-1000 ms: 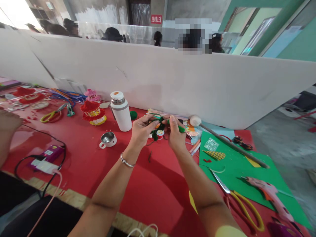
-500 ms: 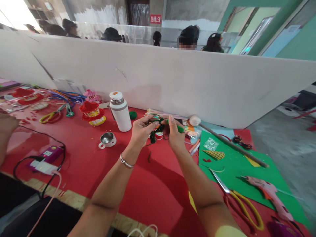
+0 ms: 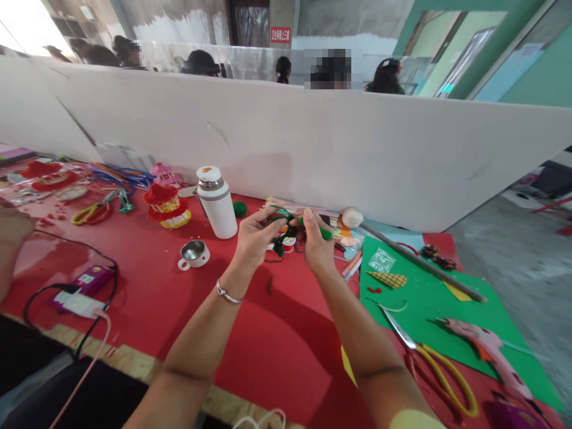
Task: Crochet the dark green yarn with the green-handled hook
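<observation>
My left hand [image 3: 254,238] pinches a small dark green crocheted yarn piece [image 3: 279,245], whose lower end dangles below the fingertips. Closed around a green-handled crochet hook [image 3: 326,234], my right hand [image 3: 315,243] meets the left one over the far part of the table. The hook's tip is hidden among the fingers and yarn. A green ball of yarn [image 3: 240,209] lies just beyond my left hand. Behind the dangling yarn sits a red and white spool [image 3: 288,244], partly covered.
On the red table [image 3: 277,333] stand a white thermos [image 3: 220,208] and a steel-lined cup [image 3: 195,254]. Scissors [image 3: 429,357], a pink glue gun [image 3: 487,348] and a stick [image 3: 415,259] lie right. A white partition [image 3: 286,143] rises behind. Another person's arm [image 3: 13,238] shows left.
The dangling green yarn end has shifted slightly between my hands. Both hands stay in nearly the same place, still holding the yarn piece and hook.
</observation>
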Demonstrator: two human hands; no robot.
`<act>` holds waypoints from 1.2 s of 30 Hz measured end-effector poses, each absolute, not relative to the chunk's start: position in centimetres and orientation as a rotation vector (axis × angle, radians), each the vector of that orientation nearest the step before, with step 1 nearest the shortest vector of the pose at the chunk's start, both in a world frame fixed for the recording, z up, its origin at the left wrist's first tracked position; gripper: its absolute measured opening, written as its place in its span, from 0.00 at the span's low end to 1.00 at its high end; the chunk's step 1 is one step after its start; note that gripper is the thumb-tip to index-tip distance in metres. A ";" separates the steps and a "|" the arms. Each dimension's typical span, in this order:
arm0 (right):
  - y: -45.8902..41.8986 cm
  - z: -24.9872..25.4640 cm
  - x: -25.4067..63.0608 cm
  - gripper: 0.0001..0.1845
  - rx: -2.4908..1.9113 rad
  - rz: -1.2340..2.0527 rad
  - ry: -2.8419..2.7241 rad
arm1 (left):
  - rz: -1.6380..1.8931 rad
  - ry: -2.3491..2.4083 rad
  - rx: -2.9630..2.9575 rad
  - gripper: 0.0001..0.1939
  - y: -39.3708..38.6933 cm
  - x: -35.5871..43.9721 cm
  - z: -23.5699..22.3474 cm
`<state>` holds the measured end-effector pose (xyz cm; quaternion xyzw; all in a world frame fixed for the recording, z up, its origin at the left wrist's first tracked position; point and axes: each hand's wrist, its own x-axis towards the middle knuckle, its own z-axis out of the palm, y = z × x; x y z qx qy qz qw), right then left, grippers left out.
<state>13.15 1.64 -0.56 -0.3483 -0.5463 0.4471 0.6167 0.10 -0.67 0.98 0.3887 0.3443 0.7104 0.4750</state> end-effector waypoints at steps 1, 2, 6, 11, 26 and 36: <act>1.7 -0.6 13.1 0.24 -0.802 1.032 -1.258 | 1.735 0.846 0.951 0.18 -0.7 0.1 1.0; 1.7 -0.7 13.1 0.24 -0.801 1.037 -1.253 | 1.733 0.848 0.948 0.18 -0.6 0.1 1.0; 2.0 -1.1 13.1 0.23 -0.785 1.054 -1.234 | 1.751 0.843 0.937 0.19 -0.4 0.0 0.6; 1.9 -0.8 13.3 0.22 -0.789 1.014 -1.273 | 1.819 0.915 1.086 0.19 -0.1 -0.1 -0.3; 1.3 -0.6 12.9 0.24 -0.745 0.942 -1.280 | 1.804 0.919 1.085 0.20 -0.6 0.1 0.1; 3.4 -1.5 12.8 0.33 -0.656 1.571 -1.098 | 1.323 0.776 0.849 0.17 -0.7 -2.6 0.9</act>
